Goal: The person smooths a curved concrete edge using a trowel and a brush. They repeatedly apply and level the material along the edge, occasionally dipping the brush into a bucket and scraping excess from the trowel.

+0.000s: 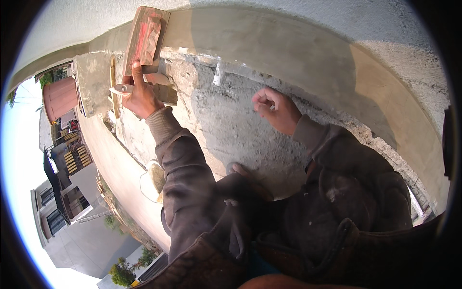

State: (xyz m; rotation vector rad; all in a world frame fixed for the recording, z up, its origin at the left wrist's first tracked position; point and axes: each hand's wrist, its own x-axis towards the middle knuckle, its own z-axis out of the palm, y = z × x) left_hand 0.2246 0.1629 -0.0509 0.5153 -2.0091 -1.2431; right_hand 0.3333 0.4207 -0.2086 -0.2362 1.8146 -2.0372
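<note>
My left hand (143,96) is raised at the upper left, gripping a worn rectangular float (134,43) with red-stained wood, held over a band of smooth grey plaster (240,38). A pale rounded tool end (121,89) sticks out beside its fingers; I cannot tell what it belongs to. My right hand (273,110) hangs over rough, shaded grey concrete (226,120), its fingers loosely curled with nothing visible in them, just below the plaster's edge.
A pale bucket (156,179) with a wire handle stands by my left forearm. A narrow wooden strip (113,108) lies left of my left hand. Beyond are a terracotta-coloured tank (57,96), yellow pallets (77,159), buildings (72,226) and small trees (120,272).
</note>
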